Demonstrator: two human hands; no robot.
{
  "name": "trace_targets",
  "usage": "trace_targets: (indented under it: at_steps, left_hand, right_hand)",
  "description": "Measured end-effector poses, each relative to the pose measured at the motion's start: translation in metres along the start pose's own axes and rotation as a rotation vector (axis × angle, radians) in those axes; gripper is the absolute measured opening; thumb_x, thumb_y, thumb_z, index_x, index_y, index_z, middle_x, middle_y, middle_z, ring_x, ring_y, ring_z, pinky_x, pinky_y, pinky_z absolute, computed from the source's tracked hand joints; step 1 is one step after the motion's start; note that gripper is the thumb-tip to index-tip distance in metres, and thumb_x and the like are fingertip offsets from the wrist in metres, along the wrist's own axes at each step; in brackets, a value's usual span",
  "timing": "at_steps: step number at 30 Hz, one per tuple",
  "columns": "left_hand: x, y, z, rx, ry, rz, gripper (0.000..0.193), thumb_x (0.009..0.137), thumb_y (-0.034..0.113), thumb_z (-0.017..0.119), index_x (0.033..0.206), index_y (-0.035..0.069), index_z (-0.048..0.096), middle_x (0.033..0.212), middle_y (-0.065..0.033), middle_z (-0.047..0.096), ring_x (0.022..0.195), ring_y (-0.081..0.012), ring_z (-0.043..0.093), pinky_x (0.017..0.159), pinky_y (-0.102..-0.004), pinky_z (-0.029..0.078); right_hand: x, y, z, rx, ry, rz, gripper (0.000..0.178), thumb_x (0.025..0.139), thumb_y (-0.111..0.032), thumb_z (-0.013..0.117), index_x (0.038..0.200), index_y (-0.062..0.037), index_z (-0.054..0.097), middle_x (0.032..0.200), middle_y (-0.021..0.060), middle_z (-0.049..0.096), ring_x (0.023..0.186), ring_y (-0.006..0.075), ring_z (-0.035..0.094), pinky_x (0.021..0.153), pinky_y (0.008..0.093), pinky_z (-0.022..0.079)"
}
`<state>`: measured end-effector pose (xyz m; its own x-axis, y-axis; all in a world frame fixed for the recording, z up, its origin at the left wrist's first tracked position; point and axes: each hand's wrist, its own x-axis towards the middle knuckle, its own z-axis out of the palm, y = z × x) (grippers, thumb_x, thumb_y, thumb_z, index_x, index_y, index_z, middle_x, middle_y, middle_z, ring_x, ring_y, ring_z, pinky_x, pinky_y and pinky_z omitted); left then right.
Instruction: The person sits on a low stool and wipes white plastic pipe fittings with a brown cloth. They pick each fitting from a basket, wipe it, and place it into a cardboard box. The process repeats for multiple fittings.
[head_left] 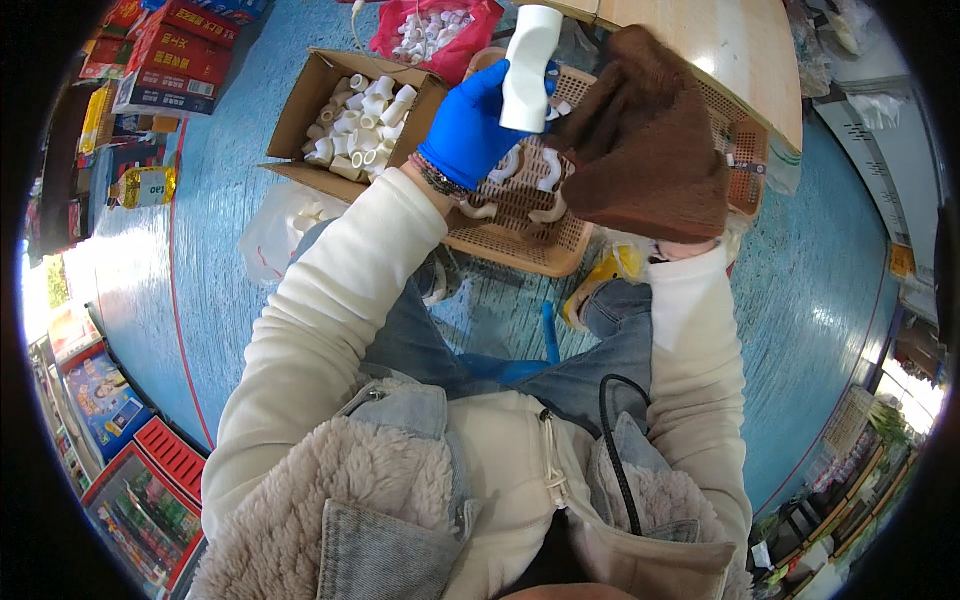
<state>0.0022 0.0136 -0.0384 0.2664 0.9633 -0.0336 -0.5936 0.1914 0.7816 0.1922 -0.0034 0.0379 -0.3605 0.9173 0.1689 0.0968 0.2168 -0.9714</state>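
My left hand (pixel 465 125), in a blue glove, is closed on a white plastic pipe fitting (pixel 531 68) with a bend in its middle, held upright. A brown cloth (pixel 650 145) covers my right hand, and only the wrist (pixel 686 250) shows below it. The cloth is held up just right of the fitting; the fingers under it are hidden. Below both hands is a tan plastic basket (pixel 515 250), in which several curved white fittings (pixel 549 170) lie apart from one another.
Left of the basket stands an open cardboard box (pixel 285 145) full of white pipe fittings (pixel 362 125). A pink bag (pixel 465 50) with small white pieces lies behind it. A wooden table (pixel 745 50) is at the far right. A clear plastic bag (pixel 275 235) lies near my left knee.
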Motion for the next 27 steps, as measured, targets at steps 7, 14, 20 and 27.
trace_targets:
  at_steps: [7, 14, 20, 27]
  left_hand:
    - [-0.003, -0.009, 0.007, 0.061, -0.043, -0.202, 0.038, 0.093, 0.029, 0.04, 0.119, 0.001, 0.047, 0.098, -0.0126, 0.058, 0.081, -0.0239, 0.056, 0.067, -0.0321, 0.047]
    - [-0.012, -0.024, 0.029, -0.187, 0.016, -0.171, 0.033, 0.095, 0.02, 0.039, 0.125, 0.006, 0.044, 0.115, -0.0095, 0.053, 0.105, -0.0171, 0.051, 0.088, -0.0308, 0.044]
    - [-0.021, -0.031, 0.031, 0.455, -0.048, 0.067, 0.034, 0.096, 0.024, 0.037, 0.123, 0.005, 0.045, 0.115, -0.008, 0.053, 0.103, -0.0175, 0.052, 0.089, -0.029, 0.041]
    - [-0.029, -0.024, 0.046, 0.264, 0.075, -0.116, 0.035, 0.09, 0.018, 0.046, 0.123, 0.006, 0.045, 0.113, -0.0113, 0.055, 0.101, -0.0218, 0.055, 0.085, -0.0325, 0.045]
  right_hand:
    - [-0.016, 0.009, 0.007, -1.008, -0.007, -0.399, 0.041, 0.063, -0.009, 0.064, 0.102, -0.0016, 0.054, 0.09, 0.0111, 0.062, 0.076, 0.0258, 0.061, 0.066, 0.0326, 0.05]
    - [-0.015, 0.007, 0.032, -1.132, -0.173, -0.352, 0.04, 0.065, -0.025, 0.067, 0.097, -0.0032, 0.055, 0.089, 0.0203, 0.061, 0.078, 0.0341, 0.062, 0.068, 0.0361, 0.052]
    - [-0.015, 0.012, 0.019, -0.91, -0.094, -0.338, 0.051, 0.059, -0.029, 0.073, 0.104, -0.0085, 0.056, 0.089, 0.0138, 0.063, 0.079, 0.0345, 0.062, 0.072, 0.038, 0.051]
    - [-0.029, 0.083, 0.018, -0.243, 0.191, -0.093, 0.055, 0.069, -0.025, 0.07, 0.12, -0.017, 0.052, 0.119, 0.0088, 0.052, 0.108, 0.0272, 0.051, 0.087, 0.035, 0.044]
